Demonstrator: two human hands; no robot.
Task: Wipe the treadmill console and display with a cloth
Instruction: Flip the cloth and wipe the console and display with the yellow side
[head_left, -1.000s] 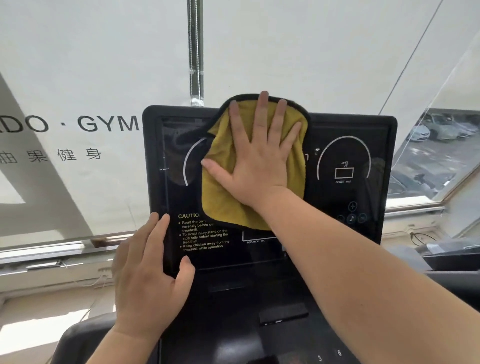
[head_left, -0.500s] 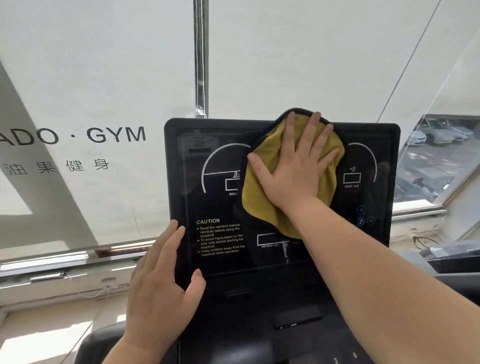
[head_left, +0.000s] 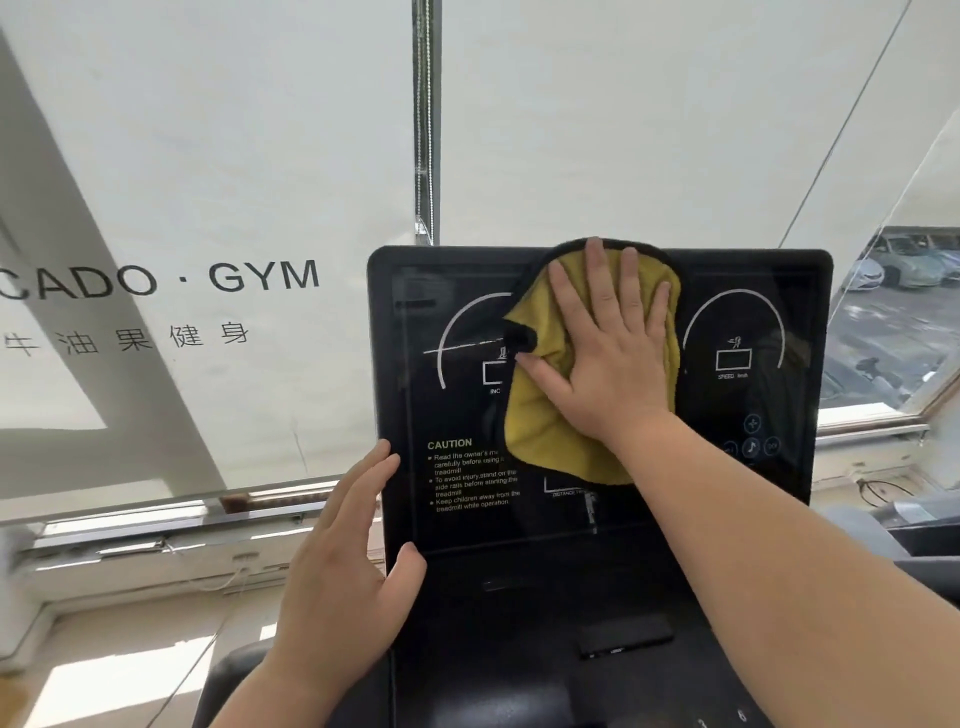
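Note:
The black treadmill display (head_left: 753, 499) stands upright in front of me, with white arcs and a CAUTION text on it. A yellow cloth with a dark edge (head_left: 540, 426) lies flat against the upper middle of the display. My right hand (head_left: 608, 353) presses on the cloth with fingers spread, pointing up. My left hand (head_left: 343, 566) rests on the display's lower left edge, its fingers behind the edge and its thumb on the front. The lower console (head_left: 519, 649) is dark below the screen.
A white roller blind (head_left: 208, 156) with GYM lettering hangs behind the display, with a bead chain (head_left: 423, 130) down its middle. A window at the right shows parked cars (head_left: 904, 260). A sill with cables (head_left: 156, 545) runs at lower left.
My right hand and the cloth slid to the right across the display's top, then stayed near the upper middle. The left hand keeps its hold on the left edge.

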